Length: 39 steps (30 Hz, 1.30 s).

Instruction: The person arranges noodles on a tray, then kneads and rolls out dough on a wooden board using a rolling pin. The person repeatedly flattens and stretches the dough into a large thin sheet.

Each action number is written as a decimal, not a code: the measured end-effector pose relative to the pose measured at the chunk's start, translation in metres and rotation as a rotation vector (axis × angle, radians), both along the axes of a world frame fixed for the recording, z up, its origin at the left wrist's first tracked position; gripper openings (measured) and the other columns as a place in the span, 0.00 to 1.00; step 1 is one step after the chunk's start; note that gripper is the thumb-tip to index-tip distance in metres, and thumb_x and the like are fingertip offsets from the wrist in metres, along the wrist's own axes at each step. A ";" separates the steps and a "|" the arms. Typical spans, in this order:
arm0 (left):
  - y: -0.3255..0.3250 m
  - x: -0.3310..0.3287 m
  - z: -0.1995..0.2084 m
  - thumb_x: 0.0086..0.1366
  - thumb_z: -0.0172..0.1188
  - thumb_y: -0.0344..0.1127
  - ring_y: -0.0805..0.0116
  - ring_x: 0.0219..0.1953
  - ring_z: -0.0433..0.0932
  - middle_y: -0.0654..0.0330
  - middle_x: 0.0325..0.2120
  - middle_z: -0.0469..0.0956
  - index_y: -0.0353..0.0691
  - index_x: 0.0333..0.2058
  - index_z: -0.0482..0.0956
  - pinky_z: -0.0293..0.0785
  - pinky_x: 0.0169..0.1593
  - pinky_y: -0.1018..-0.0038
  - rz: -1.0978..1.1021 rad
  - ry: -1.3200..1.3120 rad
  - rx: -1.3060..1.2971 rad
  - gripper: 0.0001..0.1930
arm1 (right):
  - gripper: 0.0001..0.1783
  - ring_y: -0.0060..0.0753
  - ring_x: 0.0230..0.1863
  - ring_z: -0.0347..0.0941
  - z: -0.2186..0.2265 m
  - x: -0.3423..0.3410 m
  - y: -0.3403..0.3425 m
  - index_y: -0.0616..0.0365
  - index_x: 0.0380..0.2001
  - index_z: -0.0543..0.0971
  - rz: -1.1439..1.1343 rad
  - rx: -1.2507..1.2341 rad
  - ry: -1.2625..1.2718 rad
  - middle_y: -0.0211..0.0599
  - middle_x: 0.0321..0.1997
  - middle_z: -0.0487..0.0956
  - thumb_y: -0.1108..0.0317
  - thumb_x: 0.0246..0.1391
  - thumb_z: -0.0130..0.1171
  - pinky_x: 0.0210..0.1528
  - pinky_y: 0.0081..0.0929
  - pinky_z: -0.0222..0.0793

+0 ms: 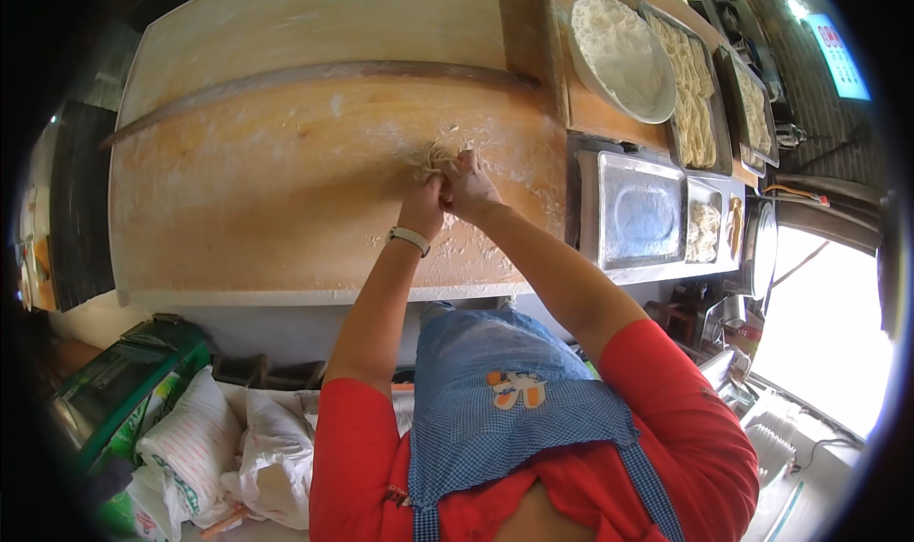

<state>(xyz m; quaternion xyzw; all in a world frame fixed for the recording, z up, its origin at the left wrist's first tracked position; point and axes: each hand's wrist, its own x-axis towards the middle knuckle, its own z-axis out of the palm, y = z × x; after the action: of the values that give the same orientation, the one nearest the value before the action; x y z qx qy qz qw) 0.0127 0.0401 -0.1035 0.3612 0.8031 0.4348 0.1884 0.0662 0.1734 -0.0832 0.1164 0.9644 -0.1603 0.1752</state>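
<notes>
Noodles in 1 small clump are on the board, in its right part, and the person's 2 hands meet at them. The left hand, with a watch on its wrist, is closed against the clump, but its fingertips I cannot see well. The right hand has its fingers bent and grips the same noodles. Across the far part of the board lies 1 long rod. To the right of the board stand 1 bowl with flour and 1 steel tray.
</notes>
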 end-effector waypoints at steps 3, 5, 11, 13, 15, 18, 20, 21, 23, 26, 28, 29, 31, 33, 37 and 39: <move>0.002 0.010 0.020 0.62 0.54 0.20 0.49 0.42 0.80 0.51 0.42 0.80 0.39 0.48 0.77 0.77 0.47 0.64 0.014 -0.128 0.245 0.16 | 0.29 0.49 0.54 0.72 0.008 0.018 0.025 0.54 0.50 0.74 -0.271 -0.319 0.066 0.43 0.46 0.79 0.61 0.43 0.70 0.53 0.35 0.74; -0.007 0.013 0.025 0.62 0.53 0.19 0.53 0.41 0.81 0.52 0.41 0.80 0.39 0.47 0.78 0.78 0.45 0.66 0.129 -0.176 0.297 0.16 | 0.25 0.43 0.36 0.81 0.036 0.041 0.045 0.54 0.48 0.75 -0.404 -0.506 0.135 0.43 0.39 0.81 0.66 0.44 0.70 0.39 0.33 0.78; -0.048 0.003 -0.017 0.60 0.53 0.17 0.57 0.42 0.80 0.53 0.42 0.80 0.41 0.48 0.77 0.78 0.44 0.66 0.330 -0.004 0.153 0.18 | 0.24 0.20 0.34 0.79 0.165 0.134 0.110 0.53 0.53 0.74 -0.820 -0.910 0.524 0.29 0.40 0.81 0.70 0.53 0.68 0.25 0.17 0.77; -0.043 0.010 -0.021 0.59 0.53 0.18 0.55 0.45 0.79 0.53 0.44 0.79 0.41 0.48 0.77 0.76 0.47 0.65 0.308 0.008 0.131 0.19 | 0.18 0.18 0.29 0.76 0.189 0.180 0.149 0.55 0.50 0.75 -0.838 -0.942 0.681 0.32 0.40 0.81 0.71 0.57 0.64 0.23 0.16 0.74; -0.025 0.027 -0.012 0.58 0.53 0.18 0.53 0.47 0.77 0.53 0.44 0.79 0.41 0.48 0.76 0.74 0.50 0.62 0.171 0.117 0.096 0.19 | 0.17 0.17 0.29 0.75 0.211 0.206 0.171 0.55 0.50 0.75 -0.926 -0.927 0.853 0.32 0.40 0.81 0.72 0.57 0.63 0.24 0.18 0.71; 0.007 0.070 -0.002 0.56 0.54 0.19 0.49 0.54 0.72 0.50 0.48 0.76 0.38 0.50 0.74 0.69 0.59 0.61 -0.119 0.151 0.147 0.20 | 0.20 0.20 0.34 0.76 0.221 0.244 0.195 0.56 0.52 0.74 -1.030 -0.875 0.912 0.31 0.40 0.80 0.70 0.57 0.65 0.30 0.20 0.73; 0.024 0.108 0.005 0.58 0.53 0.20 0.49 0.57 0.70 0.48 0.52 0.74 0.37 0.52 0.73 0.67 0.62 0.61 -0.338 0.110 0.182 0.21 | 0.25 0.24 0.37 0.78 0.208 0.255 0.199 0.58 0.55 0.71 -1.074 -0.553 0.704 0.32 0.42 0.79 0.66 0.56 0.67 0.34 0.21 0.75; 0.032 0.132 -0.004 0.59 0.52 0.22 0.49 0.60 0.68 0.47 0.55 0.71 0.34 0.54 0.72 0.65 0.65 0.61 -0.439 0.112 0.172 0.22 | 0.34 0.38 0.48 0.77 0.184 0.281 0.214 0.58 0.59 0.68 -0.909 -0.345 0.560 0.42 0.50 0.77 0.59 0.53 0.70 0.47 0.32 0.76; 0.043 0.170 -0.009 0.62 0.53 0.24 0.50 0.65 0.63 0.47 0.61 0.66 0.33 0.58 0.69 0.59 0.69 0.60 -0.627 0.135 0.175 0.24 | 0.42 0.54 0.64 0.64 0.154 0.307 0.204 0.58 0.63 0.65 -0.728 0.320 0.356 0.57 0.63 0.66 0.55 0.50 0.72 0.64 0.45 0.63; 0.047 0.203 -0.014 0.71 0.47 0.44 0.55 0.73 0.47 0.53 0.71 0.51 0.39 0.69 0.54 0.40 0.75 0.59 -0.845 0.275 -0.009 0.31 | 0.42 0.58 0.68 0.59 0.145 0.307 0.164 0.55 0.65 0.63 -0.872 0.048 0.292 0.59 0.68 0.60 0.54 0.51 0.70 0.68 0.47 0.60; 0.056 0.188 -0.010 0.72 0.46 0.51 0.57 0.74 0.43 0.55 0.72 0.47 0.41 0.70 0.50 0.38 0.75 0.61 -0.918 0.505 -0.089 0.35 | 0.36 0.59 0.69 0.58 0.140 0.315 0.145 0.51 0.63 0.67 -0.860 -0.036 0.204 0.57 0.69 0.58 0.56 0.53 0.68 0.69 0.45 0.59; 0.060 0.176 -0.007 0.69 0.51 0.50 0.56 0.74 0.47 0.55 0.71 0.50 0.42 0.70 0.52 0.42 0.74 0.59 -0.890 0.526 -0.088 0.36 | 0.35 0.59 0.69 0.58 0.137 0.324 0.140 0.52 0.62 0.68 -0.853 -0.032 0.241 0.56 0.69 0.58 0.57 0.54 0.67 0.69 0.44 0.60; 0.061 0.139 -0.003 0.61 0.61 0.46 0.53 0.71 0.53 0.53 0.69 0.56 0.41 0.67 0.58 0.47 0.72 0.53 -0.776 0.379 -0.117 0.39 | 0.32 0.58 0.68 0.60 0.131 0.342 0.137 0.52 0.61 0.69 -0.854 -0.017 0.294 0.55 0.69 0.59 0.59 0.55 0.66 0.67 0.42 0.62; 0.052 0.092 -0.001 0.62 0.58 0.45 0.51 0.72 0.51 0.51 0.69 0.57 0.42 0.67 0.59 0.45 0.73 0.53 -0.559 0.485 -0.247 0.37 | 0.30 0.57 0.66 0.63 0.131 0.365 0.141 0.51 0.60 0.70 -0.885 0.006 0.322 0.54 0.68 0.60 0.61 0.55 0.66 0.64 0.41 0.66; 0.015 -0.004 -0.015 0.67 0.50 0.45 0.46 0.74 0.43 0.43 0.71 0.46 0.34 0.69 0.51 0.36 0.74 0.56 0.053 0.542 -0.546 0.37 | 0.27 0.53 0.56 0.73 0.140 0.396 0.145 0.50 0.59 0.72 -0.916 0.031 0.430 0.52 0.67 0.62 0.64 0.56 0.65 0.54 0.36 0.76; 0.008 -0.016 -0.029 0.66 0.51 0.46 0.47 0.74 0.42 0.43 0.71 0.46 0.34 0.69 0.51 0.36 0.75 0.57 0.136 0.596 -0.594 0.38 | 0.26 0.50 0.55 0.74 0.140 0.406 0.143 0.51 0.57 0.73 -0.955 -0.004 0.464 0.50 0.66 0.63 0.66 0.55 0.65 0.52 0.37 0.77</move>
<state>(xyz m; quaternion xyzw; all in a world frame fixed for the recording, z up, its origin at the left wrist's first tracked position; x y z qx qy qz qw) -0.0036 0.0483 -0.1326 0.3476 0.9347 0.0724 0.0147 0.4721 0.3164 0.0563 0.5037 0.8171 -0.2458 -0.1351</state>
